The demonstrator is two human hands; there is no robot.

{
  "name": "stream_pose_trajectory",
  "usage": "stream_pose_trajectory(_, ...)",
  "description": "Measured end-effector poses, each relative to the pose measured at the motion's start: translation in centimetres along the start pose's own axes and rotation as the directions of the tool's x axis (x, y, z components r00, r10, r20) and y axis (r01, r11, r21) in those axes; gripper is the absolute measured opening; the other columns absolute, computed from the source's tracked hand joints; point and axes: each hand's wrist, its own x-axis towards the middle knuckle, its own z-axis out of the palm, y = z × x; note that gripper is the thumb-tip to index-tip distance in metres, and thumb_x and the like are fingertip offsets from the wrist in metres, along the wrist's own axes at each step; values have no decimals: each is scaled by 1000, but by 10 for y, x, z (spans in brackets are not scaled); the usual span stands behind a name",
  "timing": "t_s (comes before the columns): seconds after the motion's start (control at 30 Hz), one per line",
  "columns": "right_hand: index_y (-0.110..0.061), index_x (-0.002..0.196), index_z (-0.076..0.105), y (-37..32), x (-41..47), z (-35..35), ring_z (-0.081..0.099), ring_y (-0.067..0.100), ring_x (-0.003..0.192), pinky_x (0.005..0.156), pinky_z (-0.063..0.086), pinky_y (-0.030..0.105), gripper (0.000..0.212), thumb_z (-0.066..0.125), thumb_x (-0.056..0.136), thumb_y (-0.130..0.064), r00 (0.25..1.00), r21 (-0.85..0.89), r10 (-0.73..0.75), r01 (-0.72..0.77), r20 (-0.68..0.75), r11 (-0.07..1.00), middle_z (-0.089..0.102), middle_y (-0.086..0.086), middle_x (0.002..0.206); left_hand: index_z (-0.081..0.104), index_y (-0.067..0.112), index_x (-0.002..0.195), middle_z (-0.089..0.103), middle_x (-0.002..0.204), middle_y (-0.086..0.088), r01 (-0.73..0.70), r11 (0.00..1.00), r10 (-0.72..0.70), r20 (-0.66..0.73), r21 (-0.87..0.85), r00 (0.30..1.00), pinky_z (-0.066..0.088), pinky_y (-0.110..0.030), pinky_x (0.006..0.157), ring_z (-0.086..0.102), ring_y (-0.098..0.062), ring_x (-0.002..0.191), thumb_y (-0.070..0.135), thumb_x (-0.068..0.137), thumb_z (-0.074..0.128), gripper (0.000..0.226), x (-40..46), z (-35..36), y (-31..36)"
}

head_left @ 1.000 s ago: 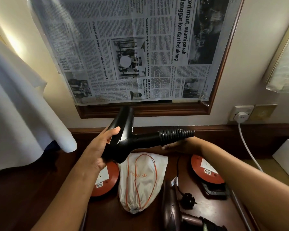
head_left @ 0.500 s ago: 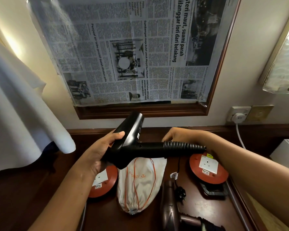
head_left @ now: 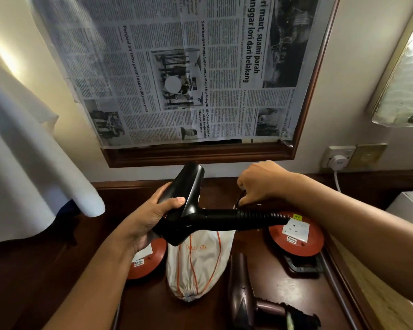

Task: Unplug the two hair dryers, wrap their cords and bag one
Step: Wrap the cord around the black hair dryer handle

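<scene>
1. The black hair dryer [head_left: 188,210] is held up over the far middle of the dark wooden desk [head_left: 296,296], barrel pointing away, handle lying sideways to the right with its ribbed cord sleeve at the end.
2. The left hand [head_left: 150,217] wraps its fingers round the barrel; the right hand [head_left: 262,184] is curled above the handle, apparently pinching a loop of the black cord [head_left: 239,198].
3. It looks like rigid, smooth plastic, light enough for one hand. I'd hold the body where the barrel meets the handle, since the glossy shell could slip.
4. The cord seems springy, so each turn wants tension.
5. The second hair dryer [head_left: 246,303], brownish, lies near right on the desk.
6. The white drawstring bag [head_left: 198,265] with orange cords lies in the middle, looking plump, contents unseen.
7. Two red extension reels [head_left: 296,234] flank it.
</scene>
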Motion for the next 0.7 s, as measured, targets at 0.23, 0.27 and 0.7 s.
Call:
stream_pose_trajectory(0.23,-9,102,61,2,-3,-4,55,25,97,74,38,29,16,50,91,-12,988,-85,-148,144,-35,986,57,8,104,49,40,123,61,121,-9,-98,992,109,-154,79,982,51,-53,93,64,-32,104,27,70,81,63,14,10,-12)
stream_pose_trajectory(0.27,-9,106,60,2,-4,-4,56,25,97,74,39,29,18,50,90,-11,986,-117,-162,156,-39,981,55,7,107,48,39,126,61,120,-8,-106,991,119,-165,85,979,51,-52,93,64,-32,104,28,68,81,68,15,11,-13)
stream_pose_trajectory(0.7,-11,114,58,-2,-22,-13,65,28,97,74,50,35,35,40,99,-38,990,-246,-30,-5,-137,969,65,7,107,46,31,128,61,113,-5,-159,960,215,-241,231,946,54,-45,89,64,-27,99,22,80,73,56,20,19,0)
